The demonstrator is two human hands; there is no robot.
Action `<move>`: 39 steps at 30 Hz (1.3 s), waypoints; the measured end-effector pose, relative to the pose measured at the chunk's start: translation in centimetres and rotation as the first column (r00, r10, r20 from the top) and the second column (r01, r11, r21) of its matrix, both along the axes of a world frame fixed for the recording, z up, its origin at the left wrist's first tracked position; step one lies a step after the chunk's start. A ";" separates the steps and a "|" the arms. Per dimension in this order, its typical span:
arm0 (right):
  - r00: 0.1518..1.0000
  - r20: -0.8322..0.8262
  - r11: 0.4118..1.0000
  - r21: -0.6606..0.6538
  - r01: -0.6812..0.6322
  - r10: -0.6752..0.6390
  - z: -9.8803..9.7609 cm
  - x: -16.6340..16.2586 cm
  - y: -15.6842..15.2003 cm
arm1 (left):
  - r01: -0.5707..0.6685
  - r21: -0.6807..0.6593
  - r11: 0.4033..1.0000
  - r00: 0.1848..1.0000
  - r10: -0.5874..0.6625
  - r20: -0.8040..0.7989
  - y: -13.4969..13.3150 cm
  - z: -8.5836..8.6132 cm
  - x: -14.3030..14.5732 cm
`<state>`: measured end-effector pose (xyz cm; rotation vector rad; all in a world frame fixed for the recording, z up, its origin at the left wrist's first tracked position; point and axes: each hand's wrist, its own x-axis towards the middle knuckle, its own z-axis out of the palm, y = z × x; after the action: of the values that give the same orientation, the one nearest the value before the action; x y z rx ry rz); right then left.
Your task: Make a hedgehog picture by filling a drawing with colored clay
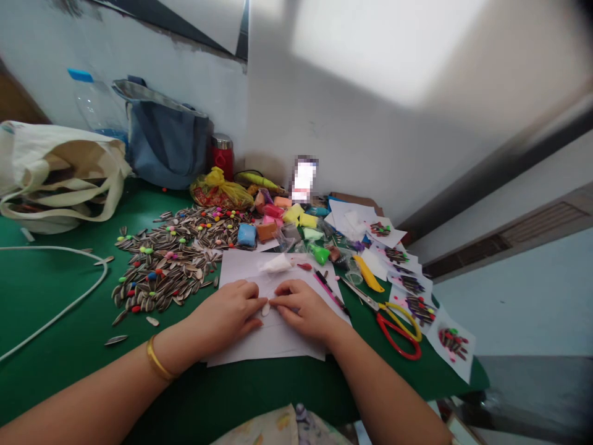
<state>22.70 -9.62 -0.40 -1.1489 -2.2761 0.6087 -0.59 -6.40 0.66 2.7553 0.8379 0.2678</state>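
Both my hands rest on a sheet of white paper [287, 337] on the green table [55, 296]. My left hand [227, 315], with a gold bangle at the wrist, and my right hand [303, 312] meet fingertip to fingertip. Between them they pinch a small pale seed-shaped piece [265, 308] against the paper. A lump of white clay [277, 264] lies on the sheet's far edge.
A heap of sunflower seeds [171, 259] with coloured clay dots lies left. Coloured clay packets [278, 222], red-and-yellow scissors [393, 321], a yellow cutter [368, 274], pens and paper squares with seed pictures [451, 343] sit right. Bags [162, 136] and a white cable [69, 296] lie left.
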 end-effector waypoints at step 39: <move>0.988 0.144 0.998 0.021 -0.057 0.053 0.2 0.0 -0.6 | -0.036 -0.148 0.988 0.999 0.036 -0.005 0.8 -0.2 -0.6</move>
<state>22.74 -10.23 -0.22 -1.1548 -2.4367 0.5319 -1.15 -5.59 0.46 2.6053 0.8718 0.2001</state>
